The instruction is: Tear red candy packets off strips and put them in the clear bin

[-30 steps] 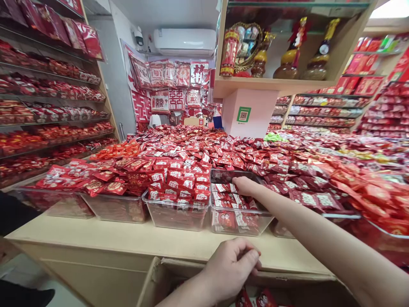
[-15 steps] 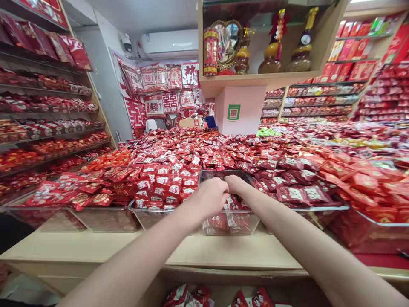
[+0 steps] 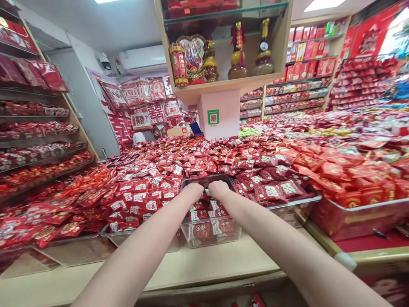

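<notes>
Both my hands reach into a clear plastic bin (image 3: 212, 244) with red-and-white packets (image 3: 201, 215) in its front part. My left hand (image 3: 193, 192) is at the bin's left side, its fingers curled down and mostly hidden behind the knuckles. Close to its right, my right hand (image 3: 218, 188) is bent in the same closed way over the back of the bin. A small whitish bit shows between the two hands; what either one grips is hidden.
Heaped red packets (image 3: 137, 200) lie left of the bin, dark red packets (image 3: 271, 192) right of it. An orange-red heap fills a bin (image 3: 351, 224) farther right. Overhead hangs a display shelf (image 3: 220, 87) with gourd-shaped bottles. Below the counter (image 3: 220, 270) is an open box (image 3: 204, 294).
My view has turned right and tilted up, so the scene sits farther left. My left hand, earlier nearly touching the right one, is now a little apart at the bin's left side.
</notes>
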A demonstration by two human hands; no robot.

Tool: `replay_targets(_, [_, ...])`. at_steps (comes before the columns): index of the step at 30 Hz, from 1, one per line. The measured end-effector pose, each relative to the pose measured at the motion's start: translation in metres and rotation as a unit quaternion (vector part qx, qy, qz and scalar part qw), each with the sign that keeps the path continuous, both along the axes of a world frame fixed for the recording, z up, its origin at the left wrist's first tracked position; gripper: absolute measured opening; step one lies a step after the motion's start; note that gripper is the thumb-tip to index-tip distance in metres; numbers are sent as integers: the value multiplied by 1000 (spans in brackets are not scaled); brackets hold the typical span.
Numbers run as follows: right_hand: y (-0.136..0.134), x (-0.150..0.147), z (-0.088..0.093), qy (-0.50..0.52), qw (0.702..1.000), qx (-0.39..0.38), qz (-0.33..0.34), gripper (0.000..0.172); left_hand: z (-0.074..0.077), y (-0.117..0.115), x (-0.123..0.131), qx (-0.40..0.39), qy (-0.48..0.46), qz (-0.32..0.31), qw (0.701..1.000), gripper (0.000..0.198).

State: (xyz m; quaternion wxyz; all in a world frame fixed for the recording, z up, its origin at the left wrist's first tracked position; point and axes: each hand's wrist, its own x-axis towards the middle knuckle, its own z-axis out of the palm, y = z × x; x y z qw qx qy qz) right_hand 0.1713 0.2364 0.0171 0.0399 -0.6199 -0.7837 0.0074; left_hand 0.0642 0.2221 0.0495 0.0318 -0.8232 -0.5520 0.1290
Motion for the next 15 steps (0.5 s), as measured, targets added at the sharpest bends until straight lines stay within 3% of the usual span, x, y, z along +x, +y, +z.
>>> replay_targets(9, [10,-4,-2,-13,998,-15,56,28,-13,5,-10,22,-7,-8,1000,27])
replay_targets(15, [3,-1,-1,-7,1000,-6,9,30,-15,3,-5,14,-26,10,1000,26])
